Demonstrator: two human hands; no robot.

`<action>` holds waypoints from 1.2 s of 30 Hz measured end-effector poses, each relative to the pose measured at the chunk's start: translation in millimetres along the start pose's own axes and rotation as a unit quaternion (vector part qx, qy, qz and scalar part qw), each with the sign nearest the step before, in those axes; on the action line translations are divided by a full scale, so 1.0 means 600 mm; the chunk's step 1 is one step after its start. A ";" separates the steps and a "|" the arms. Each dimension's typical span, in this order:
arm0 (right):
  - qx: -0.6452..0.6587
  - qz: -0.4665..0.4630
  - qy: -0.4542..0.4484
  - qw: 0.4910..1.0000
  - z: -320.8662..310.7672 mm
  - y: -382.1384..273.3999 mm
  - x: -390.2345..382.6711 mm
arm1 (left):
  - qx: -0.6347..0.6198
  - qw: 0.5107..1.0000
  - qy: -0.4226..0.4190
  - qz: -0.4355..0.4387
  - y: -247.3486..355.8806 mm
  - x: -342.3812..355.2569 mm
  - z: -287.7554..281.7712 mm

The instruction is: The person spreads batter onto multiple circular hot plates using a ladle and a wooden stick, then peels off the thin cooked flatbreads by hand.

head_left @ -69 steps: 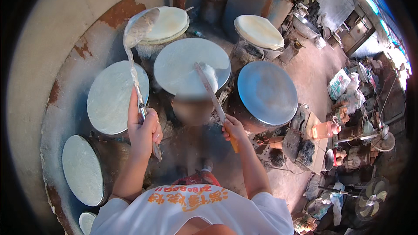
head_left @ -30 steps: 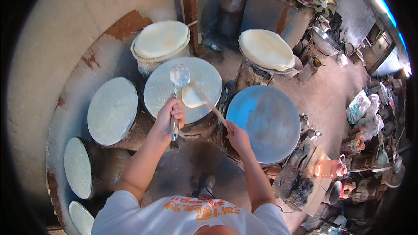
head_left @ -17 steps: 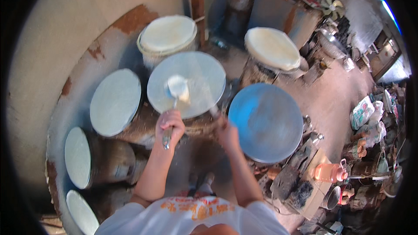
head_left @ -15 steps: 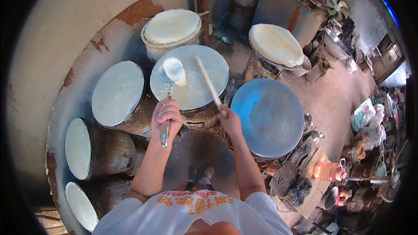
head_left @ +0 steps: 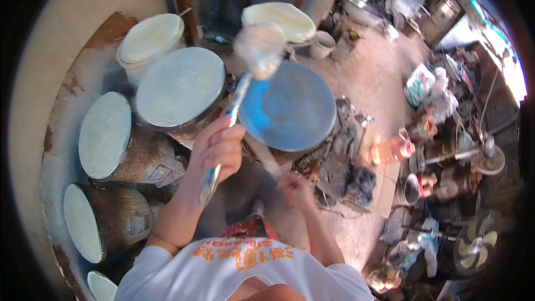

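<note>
- Head view, 12 o'clock at the top edge: the left hand (head_left: 222, 147) sits near the middle, toward 9 o'clock, its grip closed firmly round the handle of a metal ladle (head_left: 241, 97).
- The ladle slants up toward 1 o'clock from that hand; its bowl, blurred and pale, appears in front of the far edge of a grey round griddle (head_left: 292, 114), though its height above it cannot be told.
- The right hand (head_left: 295, 189) is at 5 o'clock, blurred; its grip looks folded round the near end of a flat stick (head_left: 263, 155), which points toward 10 o'clock, near the grey griddle; whether they touch is unclear.
- The grey griddle lies just off centre toward 1 o'clock, with a blue sheen on its 9 o'clock side.
- A white-coated griddle (head_left: 181, 86) is at 10 o'clock, just beside the grey one.
- A second coated griddle (head_left: 106, 135) tops a rusty drum (head_left: 146, 159) at 9 o'clock; a third (head_left: 83, 223) is at 8 o'clock.
- Pale flat rounds are piled at 10 to 11 o'clock (head_left: 150, 36), and another pale pile (head_left: 278, 18) is at 12, partly behind the ladle.
- A pink bottle (head_left: 390, 150) stands at 3 o'clock; a fan (head_left: 477, 242) is at 4.
</note>
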State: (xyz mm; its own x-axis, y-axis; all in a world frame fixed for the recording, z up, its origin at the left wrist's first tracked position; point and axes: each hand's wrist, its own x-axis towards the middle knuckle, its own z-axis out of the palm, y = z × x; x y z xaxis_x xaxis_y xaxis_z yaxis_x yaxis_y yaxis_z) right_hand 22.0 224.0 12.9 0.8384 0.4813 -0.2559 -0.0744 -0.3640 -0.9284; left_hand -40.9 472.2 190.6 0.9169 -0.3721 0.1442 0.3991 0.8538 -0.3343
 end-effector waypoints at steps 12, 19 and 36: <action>0.202 -0.039 0.331 0.921 -0.071 0.079 0.093 | 0.230 0.930 0.284 0.034 0.019 0.353 -0.269; -0.163 -0.082 0.372 0.910 -0.113 0.015 0.116 | 0.496 0.805 0.325 0.029 0.101 0.406 -0.277; -0.319 -0.171 0.320 0.876 -0.105 -0.034 0.209 | 0.802 0.462 0.357 0.128 0.217 0.338 -0.233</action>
State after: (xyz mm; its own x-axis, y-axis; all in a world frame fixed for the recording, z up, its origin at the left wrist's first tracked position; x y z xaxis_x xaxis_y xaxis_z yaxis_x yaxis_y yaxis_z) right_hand 162.6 241.7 16.7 0.8986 0.1791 0.4005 0.3865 -0.7553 -0.5293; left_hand 196.8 457.2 46.3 0.9286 0.2790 -0.2446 0.2910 -0.1387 0.9466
